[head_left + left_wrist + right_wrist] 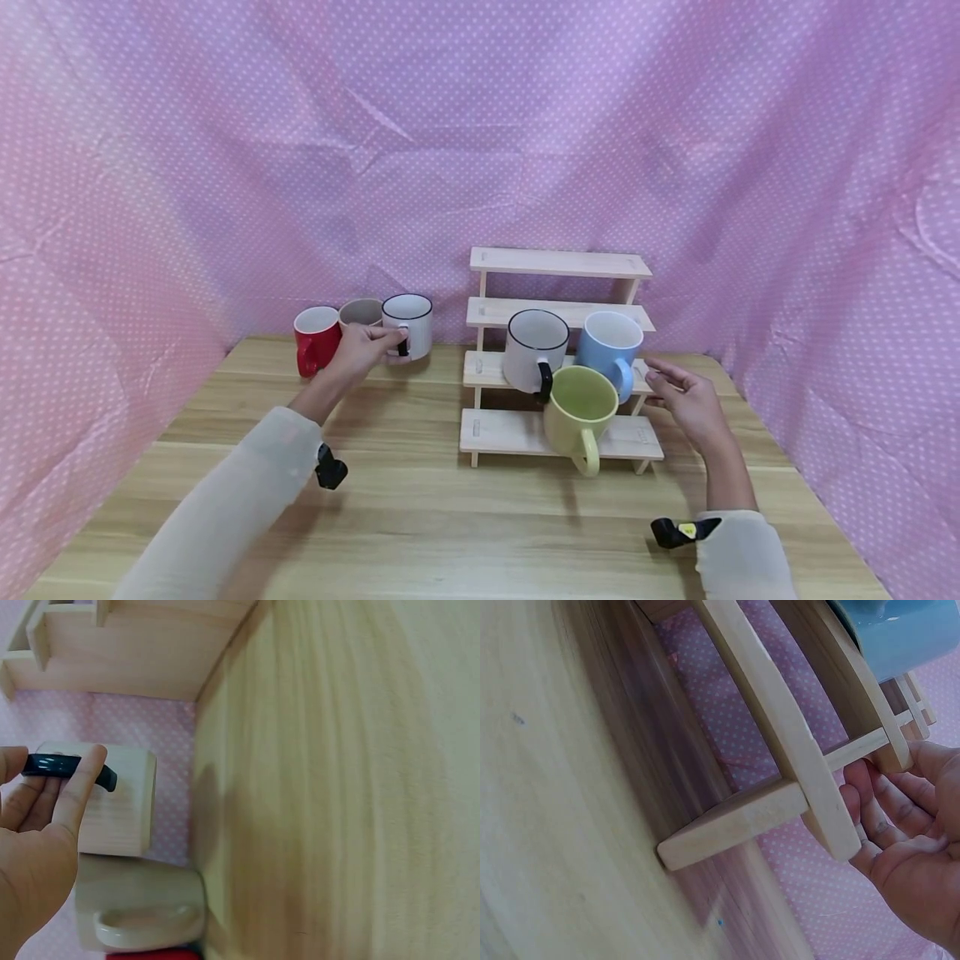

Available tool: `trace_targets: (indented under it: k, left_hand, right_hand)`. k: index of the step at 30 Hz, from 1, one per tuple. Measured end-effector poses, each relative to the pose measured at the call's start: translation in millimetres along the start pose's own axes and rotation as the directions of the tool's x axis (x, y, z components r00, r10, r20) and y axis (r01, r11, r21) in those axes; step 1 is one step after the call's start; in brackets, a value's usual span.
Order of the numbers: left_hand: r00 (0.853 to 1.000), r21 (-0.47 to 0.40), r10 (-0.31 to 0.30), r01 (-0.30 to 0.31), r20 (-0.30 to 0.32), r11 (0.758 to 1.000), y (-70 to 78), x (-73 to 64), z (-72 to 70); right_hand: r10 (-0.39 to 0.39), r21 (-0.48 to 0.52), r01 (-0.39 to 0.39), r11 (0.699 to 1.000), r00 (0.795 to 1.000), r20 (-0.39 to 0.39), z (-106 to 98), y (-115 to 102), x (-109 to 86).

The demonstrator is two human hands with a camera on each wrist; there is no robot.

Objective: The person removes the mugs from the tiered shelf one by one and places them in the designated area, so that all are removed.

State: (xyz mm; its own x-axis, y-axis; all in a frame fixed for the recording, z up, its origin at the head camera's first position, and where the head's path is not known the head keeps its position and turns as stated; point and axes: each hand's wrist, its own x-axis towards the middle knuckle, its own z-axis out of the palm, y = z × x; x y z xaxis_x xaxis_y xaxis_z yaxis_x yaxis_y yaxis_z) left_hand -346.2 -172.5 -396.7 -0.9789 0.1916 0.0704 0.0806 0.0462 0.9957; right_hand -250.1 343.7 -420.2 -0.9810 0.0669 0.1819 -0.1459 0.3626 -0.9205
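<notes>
Pink polka-dot cloth (480, 125) hangs behind a wood-grain counter (420, 517). The person's left grip (357, 354) pinches the black handle (402, 345) of a black-rimmed white mug (422, 337), raised just above the counter's rear left. Beside it stand a beige mug (142, 889) and a red mug (318, 343). The right grip (693, 408) curls at the right end of a tiered wooden shelf (562, 262); whether it clasps the board cannot be told. The shelf carries a similar white mug (527, 362), a light-blue mug (602, 352) and a yellow-green mug (572, 427).

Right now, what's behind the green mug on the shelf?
Behind the green mug are a white mug and a blue mug on the next step up. It covers part of that step's front edge, so I can't see there.
</notes>
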Motion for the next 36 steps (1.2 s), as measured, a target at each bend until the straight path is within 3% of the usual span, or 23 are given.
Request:
trace_targets:
  k: [6,13,26,36]
  left_hand:
    - [0.999,-0.021,0.017,-0.017,0.027,1.0,-19.1,4.5,-3.7]
    - [1.0,0.014,0.022,-0.022,-0.002,1.0,-34.3,5.4,-4.8]
    - [0.999,0.035,-0.034,0.033,0.007,0.999,-45.2,3.2,-8.9]
    - [0.996,0.015,-0.084,0.084,0.004,0.996,-50.2,8.8,-9.9]
  right_hand:
    - [-0.007,0.012,0.007,1.0,1.0,-0.005,0.4,0.7,-0.2]
    - [0.0,-0.004,0.0,1.0,1.0,-0.003,1.2,-1.7,-2.4]
    - [-0.008,-0.013,0.008,1.0,1.0,0.001,2.7,-4.4,-2.7]
    - [-0.009,-0.019,0.009,1.0,1.0,-0.009,3.0,-1.6,-0.9]
